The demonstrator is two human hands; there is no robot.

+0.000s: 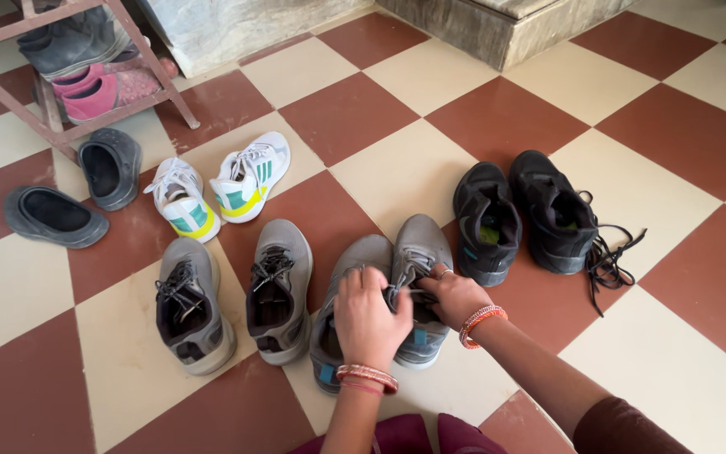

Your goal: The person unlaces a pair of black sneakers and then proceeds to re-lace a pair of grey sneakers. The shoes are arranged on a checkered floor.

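A pair of grey sneakers stands side by side on the checkered floor just in front of me. Over the right grey sneaker [420, 252] my left hand [369, 318] and my right hand [455, 294] both pinch its grey laces, pulled taut between them. My left hand covers part of the left grey sneaker [346, 273]. Both wrists carry bangles.
Left of them stands another grey pair with black laces [228, 298]. A white-and-green pair [216, 189] and dark slip-ons [81, 193] lie farther left, under a metal shoe rack [44, 50] holding pink shoes. A black pair [523, 214] with loose laces sits to the right. A stone step [506, 25] lies beyond.
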